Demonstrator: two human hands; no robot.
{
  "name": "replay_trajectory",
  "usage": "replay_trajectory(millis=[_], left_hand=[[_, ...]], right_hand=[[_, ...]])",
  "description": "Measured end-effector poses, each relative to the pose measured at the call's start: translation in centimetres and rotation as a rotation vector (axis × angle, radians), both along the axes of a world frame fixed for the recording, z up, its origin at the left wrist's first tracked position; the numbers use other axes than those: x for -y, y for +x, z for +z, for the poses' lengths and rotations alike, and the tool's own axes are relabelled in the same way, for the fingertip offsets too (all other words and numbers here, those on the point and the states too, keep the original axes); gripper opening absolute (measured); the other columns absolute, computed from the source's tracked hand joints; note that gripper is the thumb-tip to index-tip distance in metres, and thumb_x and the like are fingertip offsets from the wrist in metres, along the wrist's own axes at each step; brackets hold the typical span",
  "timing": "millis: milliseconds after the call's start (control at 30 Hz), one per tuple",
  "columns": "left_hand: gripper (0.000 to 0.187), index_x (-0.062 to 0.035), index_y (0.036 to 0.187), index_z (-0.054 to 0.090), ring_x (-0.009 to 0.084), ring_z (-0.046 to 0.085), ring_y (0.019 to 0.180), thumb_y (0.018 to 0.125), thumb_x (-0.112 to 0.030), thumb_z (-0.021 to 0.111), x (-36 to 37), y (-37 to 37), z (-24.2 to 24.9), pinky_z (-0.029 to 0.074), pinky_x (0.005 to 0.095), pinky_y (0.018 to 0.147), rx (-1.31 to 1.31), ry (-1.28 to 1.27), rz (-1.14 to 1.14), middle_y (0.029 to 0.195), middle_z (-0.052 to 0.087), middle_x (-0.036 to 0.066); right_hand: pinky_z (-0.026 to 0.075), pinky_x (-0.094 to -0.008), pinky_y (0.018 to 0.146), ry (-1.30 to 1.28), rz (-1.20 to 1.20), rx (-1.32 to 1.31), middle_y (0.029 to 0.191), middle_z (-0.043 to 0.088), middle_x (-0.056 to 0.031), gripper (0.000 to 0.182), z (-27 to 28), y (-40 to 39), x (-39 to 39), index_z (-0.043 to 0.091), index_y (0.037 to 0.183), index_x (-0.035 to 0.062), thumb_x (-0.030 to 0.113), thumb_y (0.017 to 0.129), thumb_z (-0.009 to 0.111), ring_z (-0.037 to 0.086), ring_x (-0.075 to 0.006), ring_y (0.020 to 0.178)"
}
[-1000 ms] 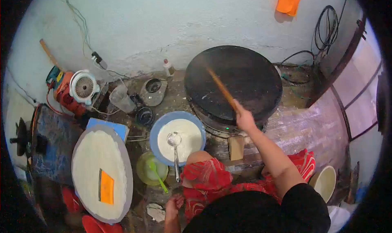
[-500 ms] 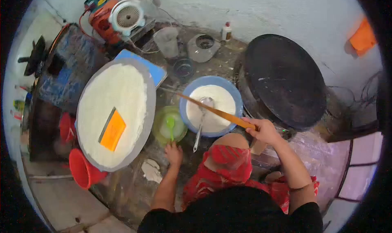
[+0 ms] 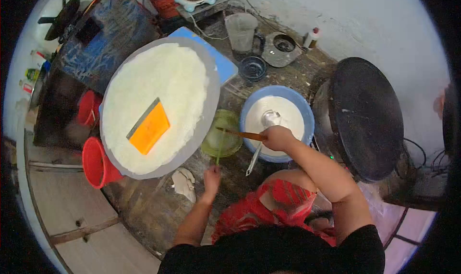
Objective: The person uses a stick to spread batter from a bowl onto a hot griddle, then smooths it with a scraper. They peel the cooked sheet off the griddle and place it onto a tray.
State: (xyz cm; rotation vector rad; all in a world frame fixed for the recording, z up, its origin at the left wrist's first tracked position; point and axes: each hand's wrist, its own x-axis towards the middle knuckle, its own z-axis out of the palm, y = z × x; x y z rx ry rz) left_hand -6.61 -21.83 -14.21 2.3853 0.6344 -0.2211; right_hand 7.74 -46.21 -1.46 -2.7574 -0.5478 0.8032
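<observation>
Keeps it simple: has one end of the wooden stick (image 3: 247, 135) in the right hand (image 3: 278, 138), grip closed around it above the blue basin (image 3: 307, 113), and points the rest left, tip over the green bowl (image 3: 233, 151). Also has the green spoon (image 3: 219, 151) by its handle end in the left hand (image 3: 212, 180), grip closed too, just outside that bowl, with the spoon reaching away over the rim. Black griddle (image 3: 370, 115) right of the basin.

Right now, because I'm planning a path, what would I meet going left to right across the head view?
Nearer red bucket, orange scraper, crumpled pale cloth, left hand, blue basin, round black griddle.
</observation>
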Motion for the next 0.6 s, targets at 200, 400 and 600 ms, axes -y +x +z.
replay_trajectory(millis=[200,400,600], left_hand=[[0.023,0.0017,0.083,0.057,0.0414,0.053,0.072,0.080,-0.019,0.048,0.9,-1.7,-2.2,0.041,0.0431,0.062,0.054,-0.391,0.046,0.073,0.055,0.024],[0.028,-0.0002,0.089,0.057,0.0407,0.051,0.081,0.083,-0.024,0.042,-2.2,2.7,-11.7,0.039,0.0459,0.071,0.003,-0.124,0.241,0.087,0.055,0.025],[0.032,-0.0020,0.090,0.057,0.0401,0.051,0.081,0.084,-0.028,0.041,0.7,-0.4,-2.9,0.039,0.0466,0.072,-0.032,-0.114,-0.065,0.083,0.055,0.025]], right_hand=[[0.046,-0.0362,0.057,0.269,-0.117,-0.098,0.070,0.060,-0.0151,0.026,-3.1,0.2,1.5,0.064,0.090,0.0139,0.023,0.067,0.059,0.058,-0.0287,0.062],[0.046,-0.0357,0.059,0.371,-0.434,-0.416,0.070,0.060,-0.0151,0.028,-2.1,-1.6,2.3,0.063,0.094,0.0155,0.019,0.066,0.060,0.057,-0.0287,0.061],[0.047,-0.0383,0.063,0.072,0.087,0.067,0.078,0.059,-0.0141,0.040,-2.7,-2.1,1.7,0.056,0.107,0.0195,0.008,0.069,0.051,0.058,-0.0316,0.071]])
